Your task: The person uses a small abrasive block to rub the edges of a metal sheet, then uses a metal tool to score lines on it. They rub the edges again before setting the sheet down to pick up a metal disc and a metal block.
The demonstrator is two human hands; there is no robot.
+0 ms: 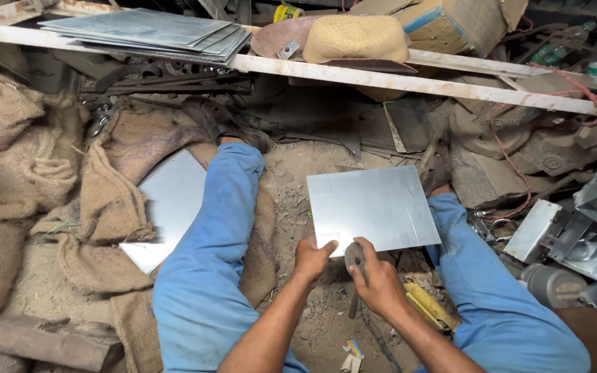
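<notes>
in the centre of the frame a square metal sheet (pixel 371 207) lies flat between the person's two legs in blue trousers (pixel 215 262). the left hand (pixel 312 257) pinches the sheet's near edge, thumb on top and fingers curled under it, so the grip is closed on the sheet. the right hand (pixel 376 278), just beside it at lower centre, is closed around a small round dark tool (pixel 355 255) held against the same edge; what kind of tool it is cannot be told. a yellow-handled tool (pixel 428 305) lies on the dirt floor just right of that hand. a second metal sheet (pixel 167 207) rests on burlap sacking (pixel 98 207) at centre left. at the upper left a stack of metal sheets (pixel 146 31) sits on a white painted bar (pixel 409 77), with a woven yellow hat (pixel 355 38) at upper centre. folded metal boxes (pixel 575 235) crowd the right edge.
</notes>
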